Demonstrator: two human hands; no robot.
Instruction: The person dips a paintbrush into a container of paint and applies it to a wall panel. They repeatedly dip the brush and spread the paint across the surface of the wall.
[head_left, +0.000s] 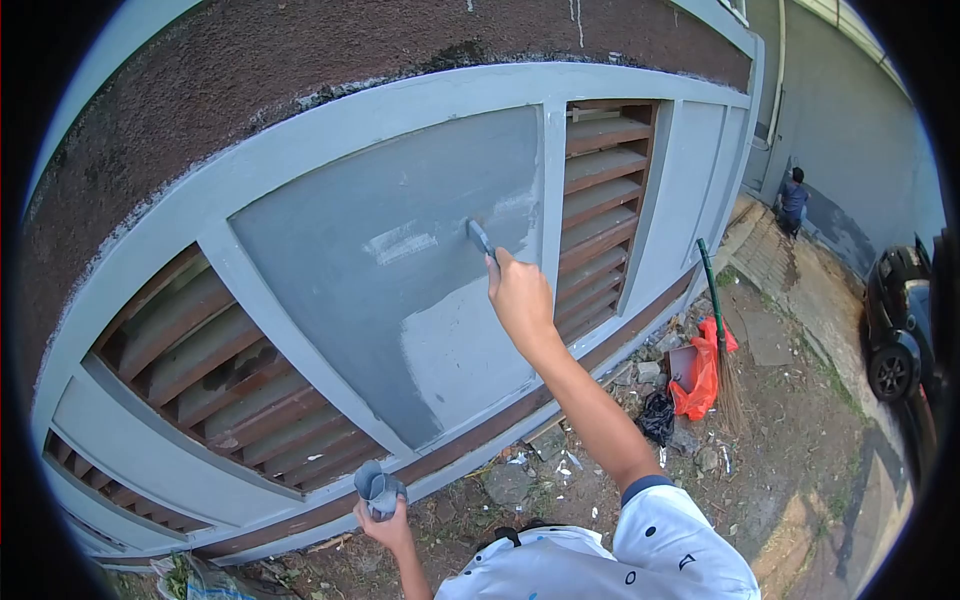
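Observation:
My right hand (520, 292) is closed around a paintbrush (478, 236), its bristles against a recessed wall panel (330, 270). Darker grey paint covers much of this panel, while a lighter grey patch (470, 345) shows at its lower right. Pale streaks (400, 242) lie just left of the brush. Low and near my body, my left hand (388, 525) grips a grey, paint-smeared cup (376, 488) with an uneven rim. What is inside the cup cannot be made out clearly.
Brown louvred vents (230, 370) flank the panel. On the ground at right are a green-handled broom (712, 290), a red plastic bag (695, 385) and a black bag (656, 415) among rubble. Farther off, a person (792, 203) crouches by another wall, near a parked black car (895, 325).

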